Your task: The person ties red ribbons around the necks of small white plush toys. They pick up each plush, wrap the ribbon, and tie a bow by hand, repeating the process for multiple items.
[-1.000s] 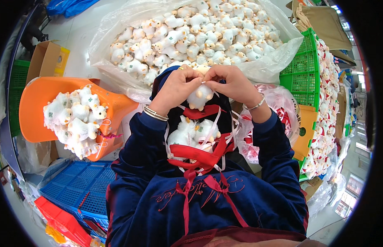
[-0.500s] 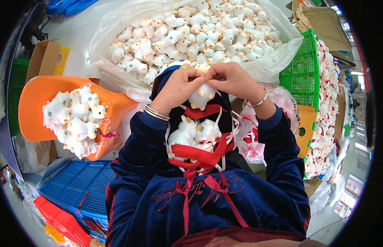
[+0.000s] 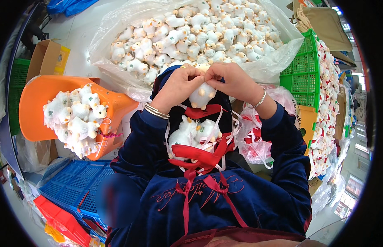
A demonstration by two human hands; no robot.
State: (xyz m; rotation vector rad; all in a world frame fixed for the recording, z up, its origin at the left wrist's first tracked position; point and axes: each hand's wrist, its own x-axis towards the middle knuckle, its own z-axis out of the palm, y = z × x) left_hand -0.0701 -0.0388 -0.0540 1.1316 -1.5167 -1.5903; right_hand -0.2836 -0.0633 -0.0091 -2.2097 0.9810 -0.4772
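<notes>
Above my lap I hold a small white plush animal [image 3: 202, 96] with orange feet pointing toward me. My left hand [image 3: 179, 86] and my right hand [image 3: 234, 82] meet at its upper end, thumbs and fingers pinched together. What lies between the fingertips there, fabric or thread, is hidden. More white plush animals [image 3: 184, 136] rest on my lap, among red ribbons [image 3: 199, 155] and thin pale pink ribbons [image 3: 216, 123].
A big clear plastic bag [image 3: 105, 41] full of white plush animals lies ahead. An orange chair [image 3: 33, 99] with more plush stands left, above blue crates [image 3: 76, 185]. Right are a pinkish plastic bag [image 3: 257, 152], a green crate [image 3: 300, 78] and stacked red-and-white plush [image 3: 323, 111].
Both hands keep their pinch at the plush animal's upper end. My right wrist and forearm have shifted slightly outward to the right.
</notes>
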